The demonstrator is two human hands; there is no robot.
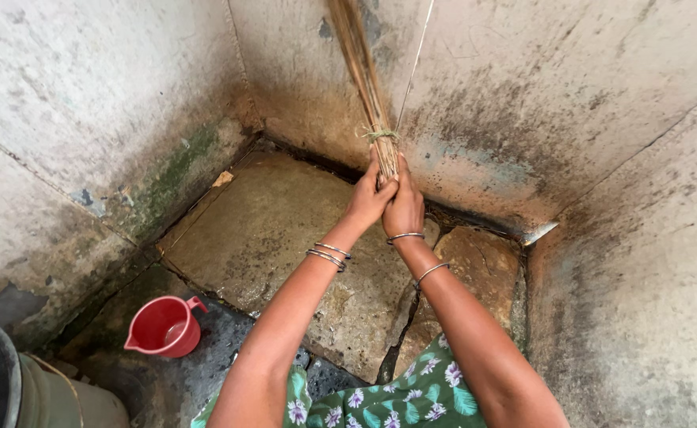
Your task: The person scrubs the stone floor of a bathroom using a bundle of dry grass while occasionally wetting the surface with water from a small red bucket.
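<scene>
A stick broom [366,79], a bundle of thin brown stalks tied with a green string, stands upright against the far corner wall. My left hand [369,200] and my right hand [404,208] are pressed together around its lower end, both closed on the bundle. Metal bangles sit on both wrists. The very bottom of the broom is hidden between my palms.
A red plastic mug [164,326] stands on the wet dark floor at lower left. A large dark drum [3,388] fills the bottom left corner. Stained concrete walls [95,95] close in on three sides around the stone slab floor [277,230].
</scene>
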